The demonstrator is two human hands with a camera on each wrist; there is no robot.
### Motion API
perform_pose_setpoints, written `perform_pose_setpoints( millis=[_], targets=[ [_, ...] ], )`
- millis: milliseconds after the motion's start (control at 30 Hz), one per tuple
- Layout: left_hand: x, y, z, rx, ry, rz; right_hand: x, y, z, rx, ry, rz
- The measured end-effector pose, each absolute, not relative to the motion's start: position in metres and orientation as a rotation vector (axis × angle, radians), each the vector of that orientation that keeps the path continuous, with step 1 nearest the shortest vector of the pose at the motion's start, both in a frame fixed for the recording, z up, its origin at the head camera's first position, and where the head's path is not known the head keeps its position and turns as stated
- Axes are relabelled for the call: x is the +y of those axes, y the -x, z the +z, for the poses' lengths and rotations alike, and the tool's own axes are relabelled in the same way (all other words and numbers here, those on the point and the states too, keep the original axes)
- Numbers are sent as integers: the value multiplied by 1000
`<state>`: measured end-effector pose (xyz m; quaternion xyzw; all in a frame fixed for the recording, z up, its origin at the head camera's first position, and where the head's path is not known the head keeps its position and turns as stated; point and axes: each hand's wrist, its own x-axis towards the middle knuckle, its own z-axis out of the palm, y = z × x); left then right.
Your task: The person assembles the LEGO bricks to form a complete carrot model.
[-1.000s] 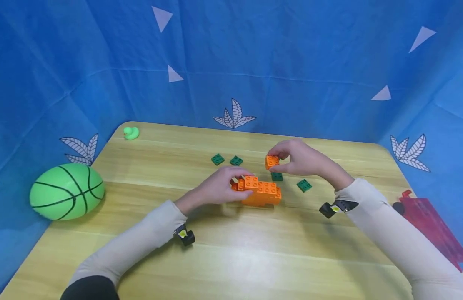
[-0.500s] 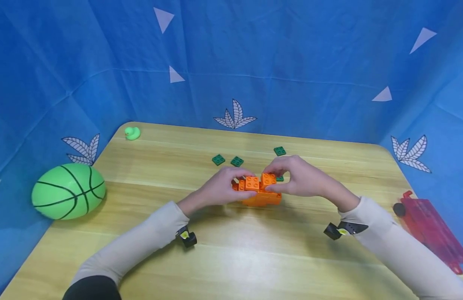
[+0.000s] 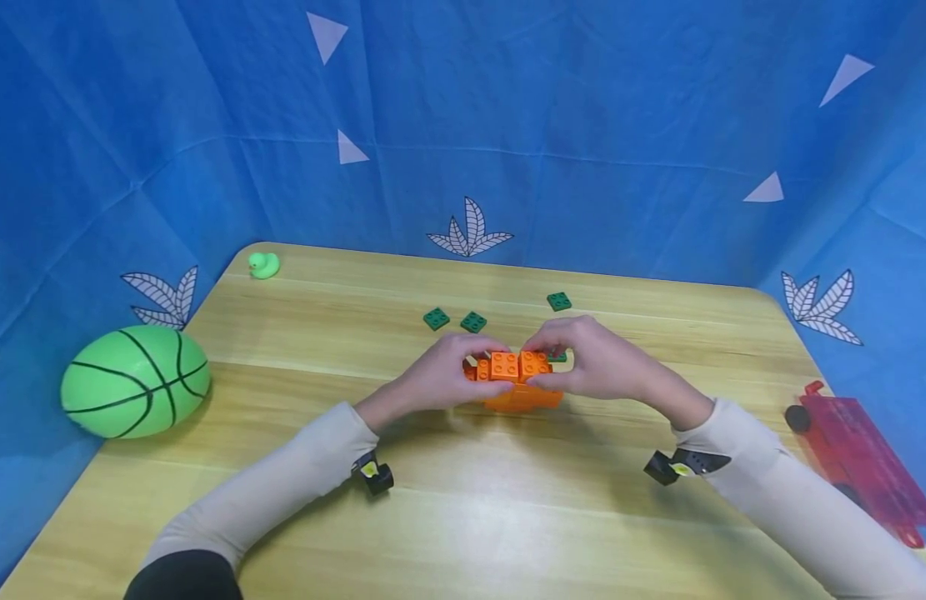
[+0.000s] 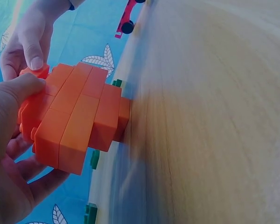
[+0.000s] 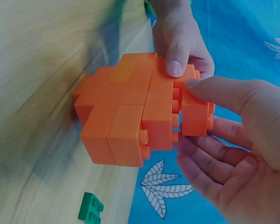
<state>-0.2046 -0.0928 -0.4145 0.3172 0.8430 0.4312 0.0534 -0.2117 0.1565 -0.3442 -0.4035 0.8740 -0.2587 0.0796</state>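
Between the hands we see 1 orange brick build [image 3: 524,400], its near end wrapped by the fingers and thumb of the left hand [image 3: 446,372], which hide part of it; whether its foot touches the wooden table [image 3: 463,533] we cannot tell. At the build's top, the right hand [image 3: 601,360] pinches 1 loose orange brick [image 3: 535,364] between thumb and fingers, and we cannot make out whether it meets the studs below. Past the grip we count 4 green bricks: 2 beyond the left hand [image 3: 436,318] [image 3: 473,322], 1 half hidden behind the right fingers [image 3: 558,357], and 1 farther beyond them [image 3: 559,302]. Well left of the grip sits 1 green ball [image 3: 136,382]; well right, 1 red see-through toy [image 3: 856,450], partly covered by the right sleeve [image 3: 793,492], showing 2 dark wheels. Far beyond the left hand is 1 green duck [image 3: 264,265]. Behind everything hangs blue cloth [image 3: 620,108] with 3 leaf prints and 5 pale triangles, 1 cut off at the left edge.
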Motion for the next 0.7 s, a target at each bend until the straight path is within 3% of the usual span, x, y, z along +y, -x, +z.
perform_pose_setpoints(
  millis=[700],
  targets=[
    [-94,205,-414,2524,-954,1322,152,210,-345,2633,1247,-707]
  ],
)
